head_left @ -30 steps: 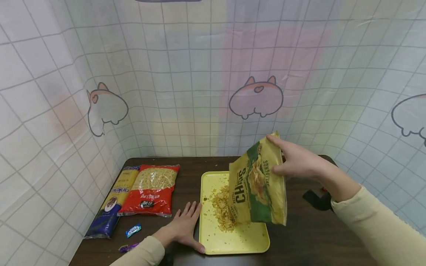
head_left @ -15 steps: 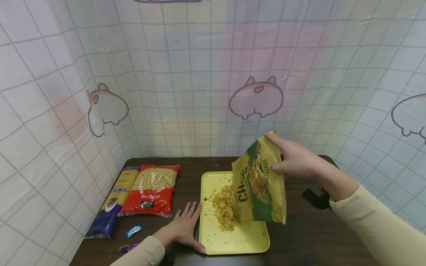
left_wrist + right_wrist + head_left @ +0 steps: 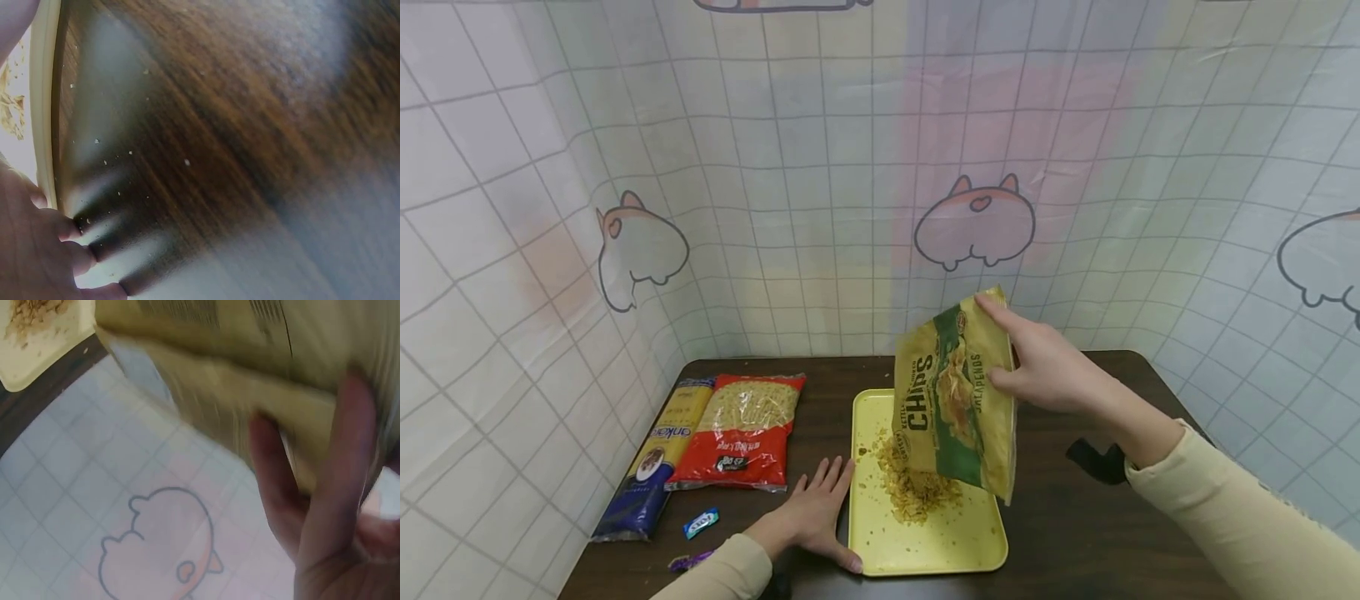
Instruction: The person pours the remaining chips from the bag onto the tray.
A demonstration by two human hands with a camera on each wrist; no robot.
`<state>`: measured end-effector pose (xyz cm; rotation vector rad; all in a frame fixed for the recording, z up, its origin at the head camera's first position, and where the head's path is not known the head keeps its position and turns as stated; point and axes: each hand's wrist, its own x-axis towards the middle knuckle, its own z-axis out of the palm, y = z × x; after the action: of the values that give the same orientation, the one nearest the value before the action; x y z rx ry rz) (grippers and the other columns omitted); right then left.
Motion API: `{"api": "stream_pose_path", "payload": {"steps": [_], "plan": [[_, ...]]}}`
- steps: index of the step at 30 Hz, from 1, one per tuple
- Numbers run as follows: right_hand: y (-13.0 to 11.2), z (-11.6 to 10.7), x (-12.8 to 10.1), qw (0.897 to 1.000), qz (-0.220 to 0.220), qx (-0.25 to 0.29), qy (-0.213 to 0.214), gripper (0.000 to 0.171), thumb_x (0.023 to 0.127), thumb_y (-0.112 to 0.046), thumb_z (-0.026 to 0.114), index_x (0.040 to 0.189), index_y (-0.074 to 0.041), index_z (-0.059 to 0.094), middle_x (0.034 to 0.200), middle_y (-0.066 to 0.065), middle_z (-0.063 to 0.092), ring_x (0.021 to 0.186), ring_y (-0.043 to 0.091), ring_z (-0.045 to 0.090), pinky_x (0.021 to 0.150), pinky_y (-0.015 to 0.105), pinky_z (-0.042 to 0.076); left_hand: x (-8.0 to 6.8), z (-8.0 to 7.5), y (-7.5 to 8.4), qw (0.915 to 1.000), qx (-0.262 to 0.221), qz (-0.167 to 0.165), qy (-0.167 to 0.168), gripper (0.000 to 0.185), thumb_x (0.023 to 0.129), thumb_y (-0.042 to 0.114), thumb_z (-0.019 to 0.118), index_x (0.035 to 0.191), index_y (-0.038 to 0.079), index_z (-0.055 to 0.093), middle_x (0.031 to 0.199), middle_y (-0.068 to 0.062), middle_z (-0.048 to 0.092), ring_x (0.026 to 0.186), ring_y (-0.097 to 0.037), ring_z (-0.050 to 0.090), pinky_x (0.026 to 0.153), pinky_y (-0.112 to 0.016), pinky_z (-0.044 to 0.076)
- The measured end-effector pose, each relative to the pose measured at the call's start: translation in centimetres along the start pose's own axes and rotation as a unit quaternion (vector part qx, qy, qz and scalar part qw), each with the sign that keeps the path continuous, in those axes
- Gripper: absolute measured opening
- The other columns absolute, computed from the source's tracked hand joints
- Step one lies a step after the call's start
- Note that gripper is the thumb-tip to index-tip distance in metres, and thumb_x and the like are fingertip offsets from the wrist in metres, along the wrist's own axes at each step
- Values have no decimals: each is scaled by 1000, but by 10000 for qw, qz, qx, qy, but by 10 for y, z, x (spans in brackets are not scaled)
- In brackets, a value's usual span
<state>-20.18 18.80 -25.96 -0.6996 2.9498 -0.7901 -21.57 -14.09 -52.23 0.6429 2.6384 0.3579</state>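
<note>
My right hand (image 3: 1043,365) grips a yellow-green bag of jalapeño chips (image 3: 955,398) by its bottom end, holding it upside down over a yellow tray (image 3: 891,546). In the right wrist view my fingers (image 3: 325,506) curl round the bag (image 3: 250,356). A heap of broken chips (image 3: 917,483) lies on the tray under the bag's mouth. My left hand (image 3: 816,512) lies flat on the dark table, fingers straight, against the tray's left rim; the left wrist view shows the fingers (image 3: 59,247) beside the tray rim (image 3: 45,112).
A red bag of noodles (image 3: 741,429) and a yellow-blue pasta packet (image 3: 658,454) lie at the table's left. Two small wrapped sweets (image 3: 701,522) sit near the front left edge. A black object (image 3: 1093,461) lies right of the tray. A tiled curtain encloses the table.
My right hand has carried the upturned bag leftward and a little toward the back of the tray. The chip heap has grown slightly. My left hand has not moved.
</note>
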Motion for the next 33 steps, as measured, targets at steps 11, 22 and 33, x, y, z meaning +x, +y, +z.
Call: {"api": "stream_pose_path", "payload": {"steps": [11,22,33], "plan": [[5,-1,-2,10000,-38,-27,-72,88,88,0,60,165,-8,17,50,-8,29,43,9,25,48,27,32,0,1,0,10000,-40,0,-14,143,63,74,84,165,7,11,170,-23,14,157,-46,13,118,-71,22],[7,-8,-7,9984,292,-36,-478,88,87,0,59,164,-5,18,59,-3,40,47,10,28,49,28,32,0,-1,1,10000,-1,-51,-39,143,62,74,85,165,8,11,170,-22,14,158,-45,12,118,-71,21],[14,-9,-5,9992,231,-148,-295,87,86,1,59,163,-3,18,58,-3,44,45,9,27,47,27,31,-1,0,2,10000,-25,-44,1,143,62,73,86,165,7,11,170,-23,15,157,-46,13,118,-71,21]]}}
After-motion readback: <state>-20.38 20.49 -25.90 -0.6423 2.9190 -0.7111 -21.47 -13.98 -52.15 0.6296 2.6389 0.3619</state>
